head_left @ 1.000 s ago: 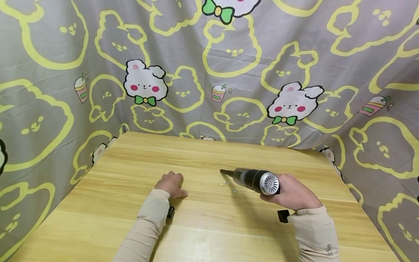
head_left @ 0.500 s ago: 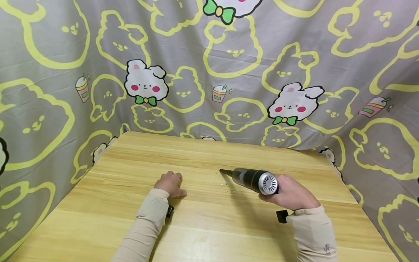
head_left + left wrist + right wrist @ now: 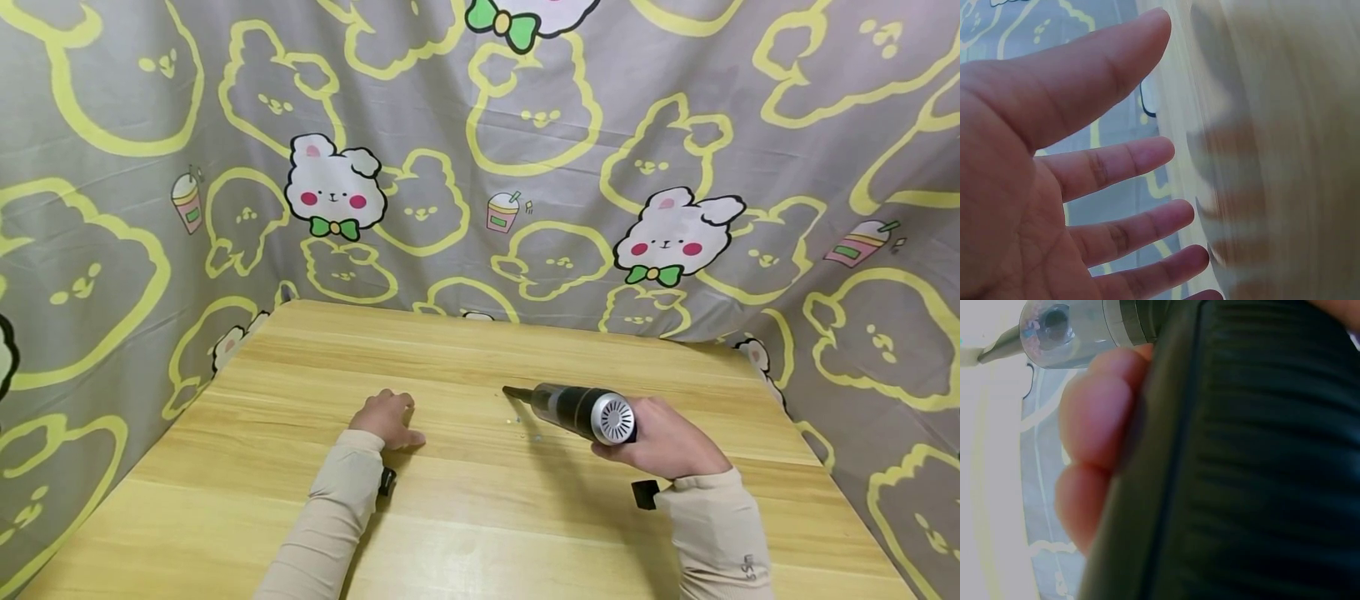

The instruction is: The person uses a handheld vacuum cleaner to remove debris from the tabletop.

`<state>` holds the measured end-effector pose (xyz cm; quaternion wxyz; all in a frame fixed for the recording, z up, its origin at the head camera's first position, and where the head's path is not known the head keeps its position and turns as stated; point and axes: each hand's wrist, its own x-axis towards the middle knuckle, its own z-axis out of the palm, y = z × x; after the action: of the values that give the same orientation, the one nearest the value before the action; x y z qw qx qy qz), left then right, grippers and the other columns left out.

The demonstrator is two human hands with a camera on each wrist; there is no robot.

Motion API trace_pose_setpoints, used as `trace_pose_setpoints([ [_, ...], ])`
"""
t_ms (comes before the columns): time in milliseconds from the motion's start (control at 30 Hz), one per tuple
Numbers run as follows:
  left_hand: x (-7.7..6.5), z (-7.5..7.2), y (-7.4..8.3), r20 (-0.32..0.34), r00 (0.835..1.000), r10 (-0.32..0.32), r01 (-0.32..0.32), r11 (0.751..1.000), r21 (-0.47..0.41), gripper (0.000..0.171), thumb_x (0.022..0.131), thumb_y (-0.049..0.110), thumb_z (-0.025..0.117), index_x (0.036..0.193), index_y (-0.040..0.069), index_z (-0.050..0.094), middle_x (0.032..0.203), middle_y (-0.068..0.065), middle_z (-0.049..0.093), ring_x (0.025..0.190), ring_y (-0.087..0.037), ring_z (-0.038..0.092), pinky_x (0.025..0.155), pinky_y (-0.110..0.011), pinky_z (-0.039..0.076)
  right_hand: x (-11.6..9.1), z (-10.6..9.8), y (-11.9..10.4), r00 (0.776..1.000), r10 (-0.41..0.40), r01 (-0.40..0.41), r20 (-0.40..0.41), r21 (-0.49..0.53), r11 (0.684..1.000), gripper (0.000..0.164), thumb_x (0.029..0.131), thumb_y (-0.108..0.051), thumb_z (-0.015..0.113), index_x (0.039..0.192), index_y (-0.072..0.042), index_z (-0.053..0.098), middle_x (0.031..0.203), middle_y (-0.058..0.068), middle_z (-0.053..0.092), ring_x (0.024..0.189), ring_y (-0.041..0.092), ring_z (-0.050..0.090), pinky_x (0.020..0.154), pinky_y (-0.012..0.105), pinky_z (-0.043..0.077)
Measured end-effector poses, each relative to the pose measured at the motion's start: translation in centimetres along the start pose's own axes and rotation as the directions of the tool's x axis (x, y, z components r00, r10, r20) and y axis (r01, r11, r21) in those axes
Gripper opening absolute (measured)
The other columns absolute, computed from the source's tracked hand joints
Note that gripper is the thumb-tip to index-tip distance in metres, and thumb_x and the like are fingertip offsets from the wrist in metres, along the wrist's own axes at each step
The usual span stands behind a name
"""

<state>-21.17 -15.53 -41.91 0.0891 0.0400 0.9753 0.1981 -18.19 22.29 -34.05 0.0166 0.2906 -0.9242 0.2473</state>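
A black and silver handheld vacuum cleaner is gripped by my right hand, its narrow nozzle pointing left and down at the table. In the right wrist view, fingers curl round the black ribbed handle. Pinkish bits show inside the clear dust cup. Small coloured crumbs lie on the wood just below and right of the nozzle tip. My left hand is spread low at the table to the left, fingers apart and holding nothing, fingertips right at the surface in the left wrist view.
The wooden table spreads under both hands. A grey curtain with yellow outlines and white rabbit heads hangs behind it and along both sides. Small black devices sit at both wrists, such as the right black block.
My left hand has shifted very slightly left. The vacuum and my right hand have edged a little left too, with the nozzle at nearly the same spot.
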Motion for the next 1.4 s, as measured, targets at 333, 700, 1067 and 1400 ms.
trace_pose_setpoints([
  [333,0.0,-0.1,0.0,0.002,1.0,0.001,-0.001,1.0,-0.002,0.06,0.078,0.033,0.077,0.125,0.004,0.056,0.122,-0.024,0.051,0.111,-0.045,0.047,0.087,-0.059,0.049,0.0,-0.1,-0.1,1.0,0.001,-0.001,0.003,0.015,1.0,0.032,0.071,-0.028,0.081,0.096,-0.013,0.067,0.08,-0.006,0.068,0.07,0.005,0.06,0.066,0.035,0.054],
  [700,0.1,0.5,0.3,0.004,1.0,0.012,-0.013,1.0,0.011,0.058,0.078,0.034,0.077,0.124,0.006,0.057,0.125,-0.023,0.051,0.112,-0.044,0.047,0.088,-0.058,0.048,-0.1,-0.1,-0.3,1.0,-0.018,0.017,0.014,0.023,1.0,0.035,0.072,-0.028,0.081,0.098,-0.011,0.066,0.082,-0.005,0.068,0.07,0.005,0.061,0.066,0.034,0.054],
  [1067,-0.1,0.7,1.1,0.002,1.0,0.028,-0.028,0.999,0.036,0.055,0.077,0.033,0.078,0.12,0.006,0.058,0.123,-0.023,0.052,0.11,-0.044,0.047,0.084,-0.057,0.049,0.0,0.2,-0.4,0.999,-0.044,0.044,0.004,0.003,0.999,0.031,0.071,-0.027,0.081,0.095,-0.014,0.066,0.079,-0.007,0.067,0.069,0.005,0.059,0.064,0.033,0.054],
  [1400,0.0,1.0,1.6,0.005,1.0,0.027,-0.027,0.998,0.05,0.057,0.076,0.035,0.079,0.121,0.007,0.058,0.124,-0.023,0.051,0.11,-0.043,0.047,0.084,-0.056,0.049,0.2,0.4,-0.3,0.998,-0.053,0.053,0.015,-0.002,0.999,0.031,0.071,-0.025,0.08,0.097,-0.016,0.065,0.081,-0.009,0.066,0.07,0.003,0.06,0.066,0.032,0.055],
])
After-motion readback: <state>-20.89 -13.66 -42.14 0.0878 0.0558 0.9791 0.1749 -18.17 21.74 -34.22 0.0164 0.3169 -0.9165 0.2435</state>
